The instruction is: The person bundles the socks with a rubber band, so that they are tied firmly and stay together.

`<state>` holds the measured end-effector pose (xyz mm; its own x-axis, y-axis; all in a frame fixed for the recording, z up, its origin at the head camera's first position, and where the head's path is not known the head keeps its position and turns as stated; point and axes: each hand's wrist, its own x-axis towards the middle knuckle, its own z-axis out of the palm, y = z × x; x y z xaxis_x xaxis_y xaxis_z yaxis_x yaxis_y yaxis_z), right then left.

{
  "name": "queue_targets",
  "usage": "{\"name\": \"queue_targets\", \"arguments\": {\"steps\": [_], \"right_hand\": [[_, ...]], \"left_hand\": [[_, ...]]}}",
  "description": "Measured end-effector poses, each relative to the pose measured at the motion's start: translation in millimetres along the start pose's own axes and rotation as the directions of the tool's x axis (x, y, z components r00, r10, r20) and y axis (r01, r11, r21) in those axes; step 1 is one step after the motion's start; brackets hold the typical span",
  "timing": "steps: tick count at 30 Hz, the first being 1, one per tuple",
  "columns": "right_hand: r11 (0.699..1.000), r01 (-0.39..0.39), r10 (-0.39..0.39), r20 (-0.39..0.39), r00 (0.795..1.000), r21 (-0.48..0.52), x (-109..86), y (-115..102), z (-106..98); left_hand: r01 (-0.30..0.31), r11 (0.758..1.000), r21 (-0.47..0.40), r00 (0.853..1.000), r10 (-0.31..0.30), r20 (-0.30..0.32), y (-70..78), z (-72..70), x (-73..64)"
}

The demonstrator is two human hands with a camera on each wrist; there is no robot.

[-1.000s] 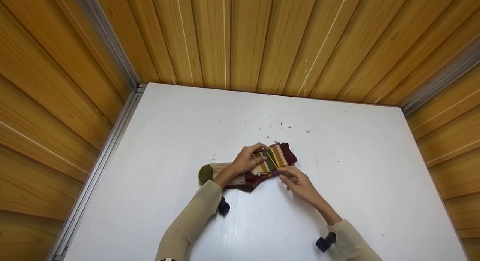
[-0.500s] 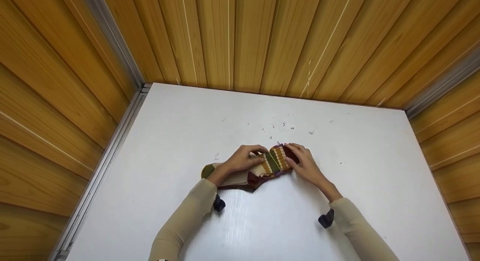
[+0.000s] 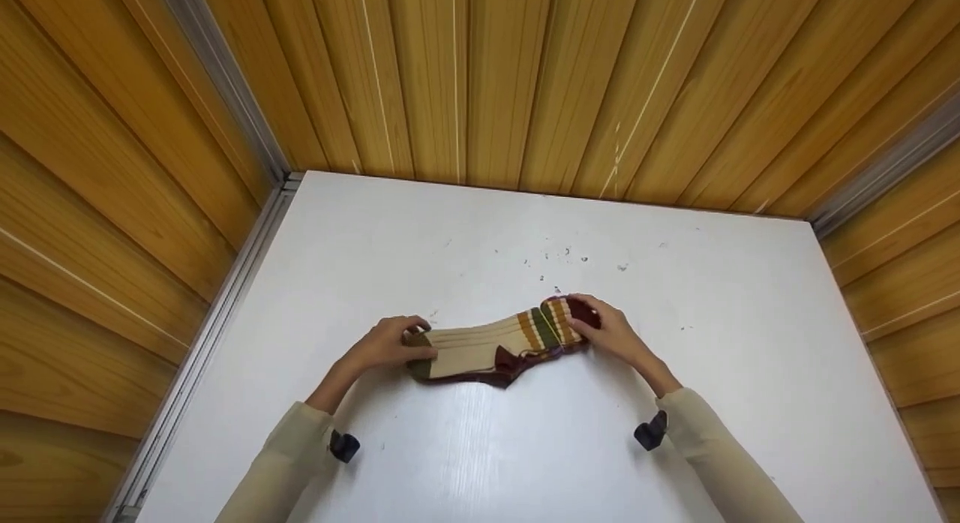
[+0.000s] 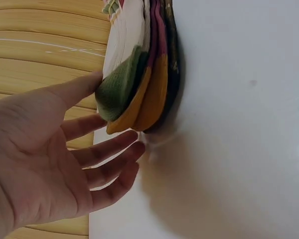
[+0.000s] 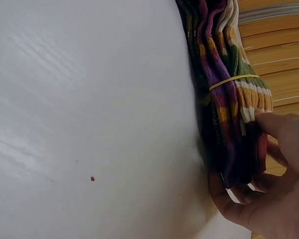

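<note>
A stack of socks (image 3: 472, 350) lies flat on the white table, cream on top with an olive toe, striped ribbing and dark red cuffs. Beneath it, the wrist views show purple, mustard and dark socks. A thin yellow rubber band (image 5: 234, 81) circles the stack near the cuffs. My left hand (image 3: 390, 343) is at the toe end; its thumb touches the green toe (image 4: 119, 89) and its other fingers spread loosely beside it. At the cuff end, my right hand (image 3: 611, 332) holds the stack, thumb on the striped ribbing and fingers curled around the cuffs (image 5: 239, 167).
The white table (image 3: 480, 448) carries small dark marks (image 3: 570, 256) beyond the socks. Wood-plank walls (image 3: 495, 88) rise at the back and both sides, with a metal rail (image 3: 225, 305) along the left edge. Each sleeve bears a black wrist camera (image 3: 345, 446).
My right hand has moved from the rubber band to the cuff end. My left hand has left the striped part and slid left to the toes. The band now sits around the ribbing.
</note>
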<state>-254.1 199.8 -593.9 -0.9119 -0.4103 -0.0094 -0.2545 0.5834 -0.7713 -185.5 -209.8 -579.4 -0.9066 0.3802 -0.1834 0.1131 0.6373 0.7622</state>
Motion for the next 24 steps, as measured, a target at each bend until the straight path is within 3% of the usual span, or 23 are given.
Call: {"name": "queue_targets", "arguments": {"steps": [2,5,8,13,20,24], "right_hand": [[1.000,-0.030,0.030,-0.035,0.999,0.007,-1.9,-1,0],[0.996,-0.082,0.084,-0.072,0.994,0.035,-5.3,-3,-1],[0.992,-0.117,0.122,-0.091,0.988,0.051,-9.2,-4,-2],[0.984,-0.166,0.171,-0.086,0.981,0.067,-20.6,-2,0],[0.973,-0.221,0.224,-0.029,0.974,0.071,-29.8,5,8],[0.972,-0.229,0.230,-0.011,0.973,0.053,-24.5,9,9]], "left_hand": [[-0.004,1.000,-0.016,1.000,0.004,0.018,0.6,0.1,2.7],[0.007,0.999,-0.038,1.000,-0.007,-0.010,3.4,-1.6,11.6],[0.030,0.996,-0.082,0.995,-0.038,-0.093,5.3,-6.7,24.8],[0.049,0.986,-0.157,0.971,-0.084,-0.223,-0.9,-12.0,45.2],[0.105,0.976,-0.192,0.968,-0.145,-0.206,-20.3,-3.1,49.5],[0.047,0.984,-0.170,0.983,-0.075,-0.165,-30.9,-5.0,49.3]]}}
